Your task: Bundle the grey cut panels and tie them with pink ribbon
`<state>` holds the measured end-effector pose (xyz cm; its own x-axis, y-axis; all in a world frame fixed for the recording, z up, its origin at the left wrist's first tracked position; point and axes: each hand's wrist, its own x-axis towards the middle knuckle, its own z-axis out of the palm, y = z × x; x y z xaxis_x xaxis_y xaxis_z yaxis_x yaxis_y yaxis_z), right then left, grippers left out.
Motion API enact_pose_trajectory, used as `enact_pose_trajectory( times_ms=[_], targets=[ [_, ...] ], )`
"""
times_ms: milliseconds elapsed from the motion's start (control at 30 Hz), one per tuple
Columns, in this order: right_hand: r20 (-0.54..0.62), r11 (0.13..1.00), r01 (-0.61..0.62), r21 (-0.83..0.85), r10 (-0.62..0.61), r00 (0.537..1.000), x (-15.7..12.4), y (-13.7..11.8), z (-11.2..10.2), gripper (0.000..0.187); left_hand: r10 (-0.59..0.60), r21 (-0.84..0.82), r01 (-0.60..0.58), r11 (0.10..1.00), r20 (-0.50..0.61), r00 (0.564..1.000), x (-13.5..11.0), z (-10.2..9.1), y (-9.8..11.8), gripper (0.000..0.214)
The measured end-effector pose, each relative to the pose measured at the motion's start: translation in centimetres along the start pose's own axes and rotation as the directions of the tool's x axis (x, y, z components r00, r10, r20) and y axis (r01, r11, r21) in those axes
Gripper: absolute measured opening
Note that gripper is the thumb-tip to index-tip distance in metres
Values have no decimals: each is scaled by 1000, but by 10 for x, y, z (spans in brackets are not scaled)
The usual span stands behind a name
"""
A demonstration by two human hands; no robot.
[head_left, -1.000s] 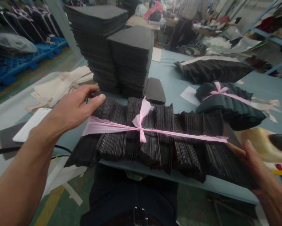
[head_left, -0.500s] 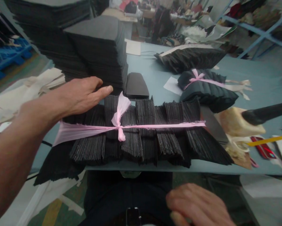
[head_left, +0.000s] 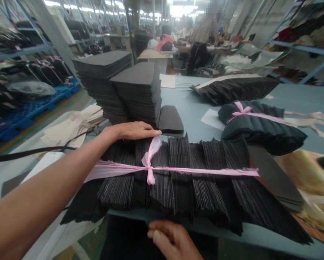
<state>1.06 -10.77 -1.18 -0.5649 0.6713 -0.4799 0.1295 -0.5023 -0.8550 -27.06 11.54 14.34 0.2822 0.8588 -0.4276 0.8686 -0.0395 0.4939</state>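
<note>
A long bundle of folded black fabric pieces lies across the front of the table, tied round its length with a pink strip knotted left of the middle. My left hand rests along the bundle's far edge, fingers stretched out, thumb tip close to the loose end of the knot. Below the near edge, my right hand is apart from the bundle, its fingers loosely bent, the thumb a little away from them and nothing visible in it.
Tall stacks of dark grey panels stand behind my left hand, with a low pile of panels beside them. Another pink-tied dark bundle and a black bundle with a pale strip lie farther right. A person is in the background.
The view has tilted up, showing more of the room. My left hand has slid rightward along the bundle's far edge, and my right hand has come left and closer to its near edge.
</note>
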Motion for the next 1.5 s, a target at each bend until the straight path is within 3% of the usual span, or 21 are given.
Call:
enact_pose_trajectory(
  times_ms=[67, 133, 267, 467, 700, 967, 1167, 1500],
  targets=[
    [208, 908, -182, 376, 108, 972, 3, -11, 3, 73, -10, -61, 13, 998, 42, 999, 6, 3, 1, 82],
    [337, 770, -295, 565, 111, 935, 6, -22, 4, 72, -65, -114, 72, 991, 68, 996, 10, 5, 1, 82],
    [312, 653, -293, 699, 91, 946, 10, -33, 8, 58, -162, -153, 172, 973, 73, 984, 13, 8, 0, 80],
    [250, 537, -266, 800, 104, 963, 11, -29, 21, 49, -143, -179, 159, 971, 96, 985, 14, 9, -4, 76],
    [174, 569, -245, 785, 177, 969, 12, -22, 22, 48, -182, -133, 191, 972, 77, 980, 9, 8, 1, 73],
    [115, 703, -240, 669, 222, 968, 11, -36, 26, 61, -151, -118, 157, 981, 59, 987, 13, 11, -6, 71],
    [71, 693, -225, 685, 245, 967, 9, -49, 30, 58, -144, -114, 150, 982, 66, 987, 12, 12, -6, 69],
    [7, 659, -184, 729, 261, 965, 14, -47, 36, 49, -151, -183, 175, 967, 141, 978, 5, 17, -7, 71]
  ],
)
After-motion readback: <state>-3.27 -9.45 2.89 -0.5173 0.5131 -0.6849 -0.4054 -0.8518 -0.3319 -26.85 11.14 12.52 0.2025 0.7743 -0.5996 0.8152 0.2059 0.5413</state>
